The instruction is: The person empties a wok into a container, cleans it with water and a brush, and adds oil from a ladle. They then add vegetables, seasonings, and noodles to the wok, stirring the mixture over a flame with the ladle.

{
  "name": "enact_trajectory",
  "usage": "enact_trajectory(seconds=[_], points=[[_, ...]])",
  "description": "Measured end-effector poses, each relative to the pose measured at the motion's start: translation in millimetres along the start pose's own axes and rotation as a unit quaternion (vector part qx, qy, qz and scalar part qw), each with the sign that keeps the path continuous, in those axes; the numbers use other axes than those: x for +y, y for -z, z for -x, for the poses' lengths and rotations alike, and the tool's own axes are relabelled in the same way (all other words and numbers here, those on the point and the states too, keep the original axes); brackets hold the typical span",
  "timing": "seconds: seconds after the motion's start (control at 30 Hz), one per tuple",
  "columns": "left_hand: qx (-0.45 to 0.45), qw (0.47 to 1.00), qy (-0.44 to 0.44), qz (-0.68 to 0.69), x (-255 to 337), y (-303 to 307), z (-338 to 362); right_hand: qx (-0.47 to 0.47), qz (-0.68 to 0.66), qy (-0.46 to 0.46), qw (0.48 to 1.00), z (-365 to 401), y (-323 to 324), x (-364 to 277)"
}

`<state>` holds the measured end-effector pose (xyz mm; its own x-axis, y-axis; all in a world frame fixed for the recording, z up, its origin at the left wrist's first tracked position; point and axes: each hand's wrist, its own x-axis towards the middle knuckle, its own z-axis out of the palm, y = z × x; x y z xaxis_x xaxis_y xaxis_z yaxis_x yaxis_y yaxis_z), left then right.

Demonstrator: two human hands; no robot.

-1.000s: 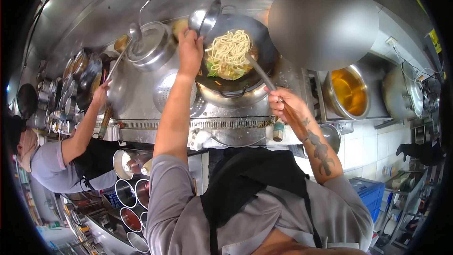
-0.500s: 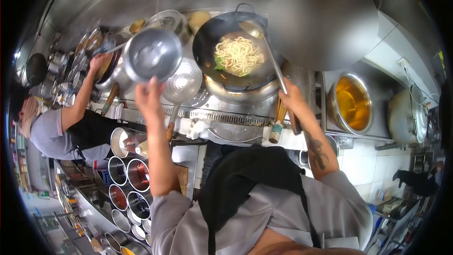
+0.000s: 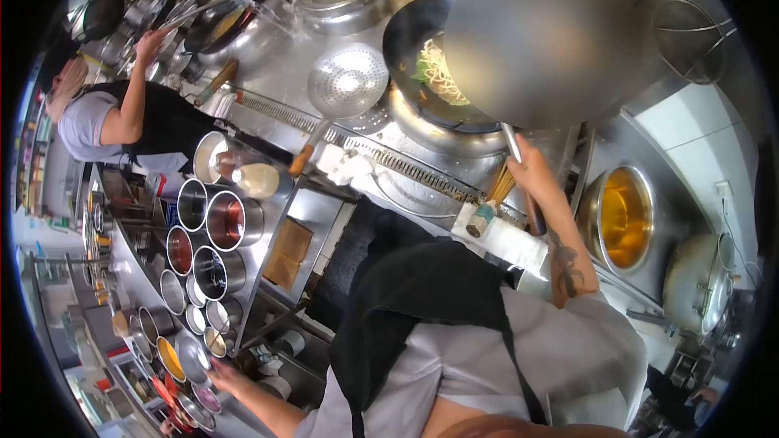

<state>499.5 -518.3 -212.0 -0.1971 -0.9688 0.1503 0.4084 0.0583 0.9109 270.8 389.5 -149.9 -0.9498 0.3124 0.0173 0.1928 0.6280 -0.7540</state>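
My right hand [image 3: 531,169] is closed round the ladle [image 3: 512,143]; its wooden grip end points down past my wrist, and its bowl end is hidden by a blurred round patch. Noodles with green leaves [image 3: 441,73] lie in the black wok [image 3: 399,40], whose right part the patch also covers. Down at the lower left, my left hand [image 3: 227,377] grips the rim of a shallow metal bowl [image 3: 192,357], held among the seasoning containers. My left fingers are partly hard to make out.
A perforated strainer [image 3: 349,81] rests left of the wok. Metal pots of sauces [image 3: 235,221] and a squeeze bottle [image 3: 258,180] stand on the left counter. A bamboo brush [image 3: 484,217] lies near my right hand, a pot of oil [image 3: 626,219] farther right. Another person [image 3: 122,122] works at left.
My left hand has carried the metal bowl from above the stove down to the left counter. My view has turned left. The ladle stays in my right hand.
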Motion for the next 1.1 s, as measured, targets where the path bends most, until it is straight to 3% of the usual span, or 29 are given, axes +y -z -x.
enact_trajectory(seconds=[0.07,0.1,0.17,0.3,0.5,0.6,0.7,0.8,0.9,1.0,1.07,1.1], points=[[0.231,0.97,0.059,-0.049,63.6,-6.5,70.9,0.021,0.035,0.074,0.996,-10.1,-1.6,-0.4],[0.272,0.959,0.062,-0.052,68.6,14.7,84.5,0.032,0.054,0.11,0.992,-14.1,-1.7,-1.0],[0.291,0.952,0.064,-0.076,70.9,68.2,95.0,0.004,0.092,0.087,0.992,-18.0,-0.4,-23.9],[0.306,0.942,0.079,-0.111,63.2,121.5,111.0,-0.072,0.121,0.075,0.987,-24.9,-1.1,-37.1],[0.306,0.934,0.102,-0.152,46.5,148.5,115.7,-0.085,0.074,0.13,0.985,27.3,13.6,-13.1],[0.298,0.932,0.115,-0.171,44.0,154.5,112.7,-0.125,0.123,0.112,0.978,55.2,56.0,-13.8],[0.284,0.931,0.128,-0.193,37.1,155.7,108.3,-0.164,0.207,0.007,0.964,76.0,87.0,-48.7],[0.273,0.931,0.132,-0.203,31.8,154.1,103.9,-0.123,0.084,0.045,0.988,88.2,83.3,-49.8],[0.253,0.935,0.119,-0.217,22.8,142.8,100.1,-0.183,-0.101,-0.086,0.974,87.4,71.5,-72.3],[0.21,0.946,0.059,-0.242,7.5,116.1,94.8,-0.201,-0.085,-0.088,0.972,74.9,60.3,-57.1],[0.158,0.952,-0.008,-0.261,-11.9,84.9,88.3,-0.145,0.042,-0.04,0.988,65.4,53.5,-37.8],[0.173,0.95,0.022,-0.26,-4.9,25.1,106.4,-0.109,0.071,-0.016,0.991,61.5,49.6,-29.6]])
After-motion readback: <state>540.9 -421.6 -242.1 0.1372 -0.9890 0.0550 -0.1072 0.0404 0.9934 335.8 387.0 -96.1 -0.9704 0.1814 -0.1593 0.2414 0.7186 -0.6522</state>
